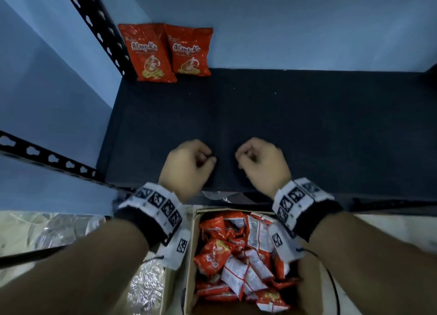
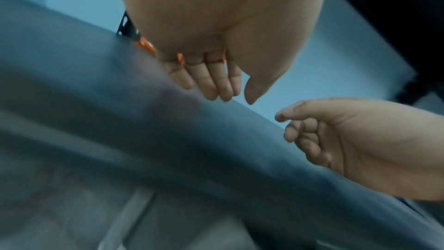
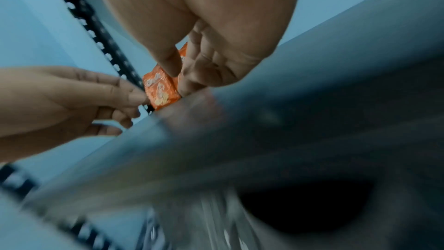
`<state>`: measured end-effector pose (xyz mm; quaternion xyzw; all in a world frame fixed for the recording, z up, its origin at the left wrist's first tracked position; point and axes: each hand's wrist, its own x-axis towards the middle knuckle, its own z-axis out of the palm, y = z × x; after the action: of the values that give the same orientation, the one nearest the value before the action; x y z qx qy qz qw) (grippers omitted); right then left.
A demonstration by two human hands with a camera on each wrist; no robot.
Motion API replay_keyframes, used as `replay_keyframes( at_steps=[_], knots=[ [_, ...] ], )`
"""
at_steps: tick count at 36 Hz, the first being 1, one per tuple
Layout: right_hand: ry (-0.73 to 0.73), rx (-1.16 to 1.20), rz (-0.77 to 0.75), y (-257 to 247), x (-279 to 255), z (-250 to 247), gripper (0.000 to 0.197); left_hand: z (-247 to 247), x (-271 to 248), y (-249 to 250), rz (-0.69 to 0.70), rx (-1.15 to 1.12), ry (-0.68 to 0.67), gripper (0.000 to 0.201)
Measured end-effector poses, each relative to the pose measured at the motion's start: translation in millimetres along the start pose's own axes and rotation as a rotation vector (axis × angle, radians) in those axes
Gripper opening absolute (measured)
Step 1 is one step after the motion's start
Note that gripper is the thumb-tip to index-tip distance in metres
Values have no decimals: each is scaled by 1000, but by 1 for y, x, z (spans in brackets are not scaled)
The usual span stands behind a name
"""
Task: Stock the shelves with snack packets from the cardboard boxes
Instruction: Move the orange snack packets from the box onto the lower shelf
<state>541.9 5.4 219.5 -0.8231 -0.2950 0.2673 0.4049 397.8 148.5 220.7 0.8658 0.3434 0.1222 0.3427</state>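
I am holding both hands over the front part of the dark shelf (image 1: 307, 125), neither one carrying anything. My left hand (image 1: 188, 165) is hanging with its fingers loosely curled; the left wrist view shows those fingers (image 2: 211, 83) pointing down toward the shelf, close together, with the thumb just beside them. My right hand (image 1: 261, 163) is sitting at 3 o'clock from the left, near it but apart, its fingers also loosely curled inward and holding nothing. I cannot tell whether either hand is touching the shelf surface.

2 red snack packets (image 1: 165, 52) are standing at the back of the shelf, at 11 o'clock from my hands, well apart from them. They are leaning against the blue wall (image 1: 283, 23), touching side by side, the left one just beside the black perforated upright (image 1: 99, 28). The right wrist view shows 1 of them partly, behind my fingers.

The cardboard box (image 1: 191, 255) is lying open at 6 o'clock, below the shelf's front edge, between my forearms. It is holding a loose heap of red and white packets (image 1: 236, 255), some face up, some showing their printed backs. Crumpled silver foil (image 1: 47, 229) is lying at 8 o'clock beside the box. Both wrist views are blurred in their lower halves.
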Motion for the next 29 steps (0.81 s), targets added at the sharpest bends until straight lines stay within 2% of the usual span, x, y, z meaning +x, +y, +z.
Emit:
replay_keyframes(
  at_steps=[2,5,9,11,15,17,19,21,26,29],
  knots=[
    [-31,-48,-11,11,-33,-5,9,13,-29,5,59,3,-24,12],
    [-160,-122,-3,33,-76,-12,9,36,-69,10,124,12,-99,9],
    [-321,-324,98,70,-115,-15,7,70,-113,-1,-13,26,-266,12],
    [-344,-406,140,90,-126,-16,8,90,-129,-18,-69,22,-337,16],
    [-433,-418,344,152,-141,3,7,131,-152,-55,-167,81,-420,18],
    [-431,-382,417,182,-147,15,21,151,-160,-75,-276,84,-429,28],
    [-363,-288,437,199,-151,20,39,168,-166,-92,-402,107,-447,46],
    [-335,-257,497,218,-152,29,53,186,-169,-109,-469,144,-457,58],
    [-457,-335,553,295,-150,94,73,227,-176,-148,-594,198,-483,73],
    [-442,-372,543,324,-140,122,86,248,-181,-170,-695,174,-510,77]
  ],
)
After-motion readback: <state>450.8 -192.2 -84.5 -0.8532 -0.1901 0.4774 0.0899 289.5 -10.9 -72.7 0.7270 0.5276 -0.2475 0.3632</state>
